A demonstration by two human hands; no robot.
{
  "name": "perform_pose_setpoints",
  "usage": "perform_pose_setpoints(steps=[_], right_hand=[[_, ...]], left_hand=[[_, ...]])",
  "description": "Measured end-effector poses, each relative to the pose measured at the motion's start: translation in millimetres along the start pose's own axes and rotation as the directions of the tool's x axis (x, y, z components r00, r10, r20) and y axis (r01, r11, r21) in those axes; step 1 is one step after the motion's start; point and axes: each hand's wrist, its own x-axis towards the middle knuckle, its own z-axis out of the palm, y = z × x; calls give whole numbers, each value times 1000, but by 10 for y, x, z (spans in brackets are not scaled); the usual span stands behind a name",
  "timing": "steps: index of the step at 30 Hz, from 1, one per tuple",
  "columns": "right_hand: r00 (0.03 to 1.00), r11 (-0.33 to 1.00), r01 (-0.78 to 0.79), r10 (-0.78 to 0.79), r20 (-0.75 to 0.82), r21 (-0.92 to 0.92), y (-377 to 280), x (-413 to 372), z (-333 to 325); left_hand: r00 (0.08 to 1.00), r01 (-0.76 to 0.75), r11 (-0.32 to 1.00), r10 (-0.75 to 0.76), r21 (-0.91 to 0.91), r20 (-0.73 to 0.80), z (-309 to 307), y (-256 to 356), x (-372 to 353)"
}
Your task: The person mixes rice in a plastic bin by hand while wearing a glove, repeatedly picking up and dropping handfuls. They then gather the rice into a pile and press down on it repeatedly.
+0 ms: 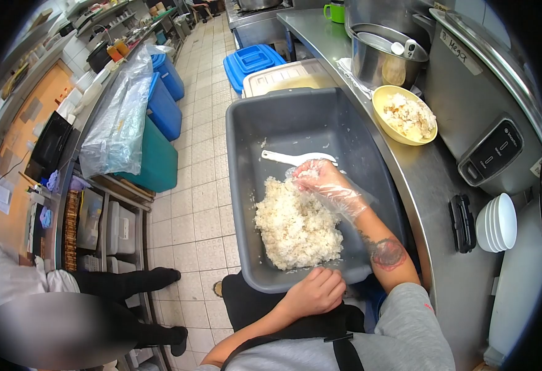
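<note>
My right hand (314, 177): in clear plastic glove, fingers curled in, apparently round a little rice; set at the mound's far edge. My left hand (315, 292): no glove, loosely closed, by the tub's near rim; whether it touches the rim, I cannot tell. Rice mound (297, 229): one, between my hands, longer axis running away from me, right hand nearer. White paddle (292, 159): lying crosswise just past my right hand. Grey tub (242, 157): holds both. Yellow bowl (384, 120): rice-filled, on the counter (433, 247), right.
</note>
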Motion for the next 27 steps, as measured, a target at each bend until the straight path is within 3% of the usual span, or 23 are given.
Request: perform_pose_setpoints(steps=[5,9,10,12,15,18,19,20,21,22,23,24,25,26,27], right_hand=[[995,988,63,-72,-63,-143,43,14,-30],[997,954,6,-29,-70,-299,-84,-59,34],[999,992,33,-37,-28,-121,62,-35,25],[990,918,139,-124,66,-371,149,15,-7],[995,729,91,-100,25,-679,45,-18,45],[974,770,166,-224,-17,-617,-252,-93,56],[970,854,146,-222,-96,-499,-409,-92,55],[912,809,253,-382,-148,-530,-598,-164,21],[826,703,245,-512,-236,-668,-867,-230,3],[621,541,335,-742,-251,-771,-1016,-234,-70],[652,730,232,-607,-455,-643,-1380,-410,27],[449,519,215,-805,-388,-827,-1559,-447,-46],[311,384,171,-895,-320,-907,-1662,-466,-152],[234,296,46,-932,-278,-954,-1703,-454,-287],[294,212,-69,-929,-223,-975,-1697,-401,-493]], left_hand=[[1000,10,1000,-10,-14,6,-1,-7,-1],[1000,15,998,-16,-54,-20,21,-2,7],[1000,11,999,-12,-53,-19,21,0,16],[1000,9,999,-10,-43,-16,7,1,24],[999,14,999,-16,-49,-32,10,3,33],[999,21,998,-23,-56,-36,12,6,20],[999,23,998,-25,-58,-38,12,2,22],[999,20,998,-22,-65,-34,10,-3,23],[999,19,997,-21,-72,-28,9,-4,14],[1000,21,997,-22,-80,-19,9,-2,2],[999,17,997,-20,-81,-32,12,-4,0],[999,12,996,-16,-83,-45,19,-8,6],[998,5,996,-10,-84,-59,19,-13,16],[999,5,997,-9,-82,-47,10,-15,19],[999,8,997,-10,-81,-36,1,-12,19]])
